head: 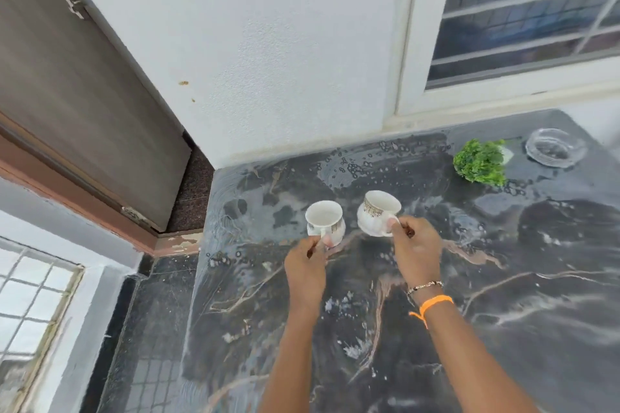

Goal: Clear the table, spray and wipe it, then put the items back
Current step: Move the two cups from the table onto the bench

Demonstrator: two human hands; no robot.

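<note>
Two white cups with gold patterned bands are over the dark marble table (503,278). My left hand (307,266) pinches the handle of the left cup (324,219), which is upright. The right cup (377,213) is tilted away from me, its handle held by my right hand (417,250). Whether either cup touches the table I cannot tell. The tabletop looks wet, with droplets and streaks toward the far edge.
A small green plant (479,163) and a clear glass bowl (555,147) stand at the table's far right corner. A white wall and a barred window (523,10) rise behind the table. A grey door (67,94) is to the left, past the table's left edge.
</note>
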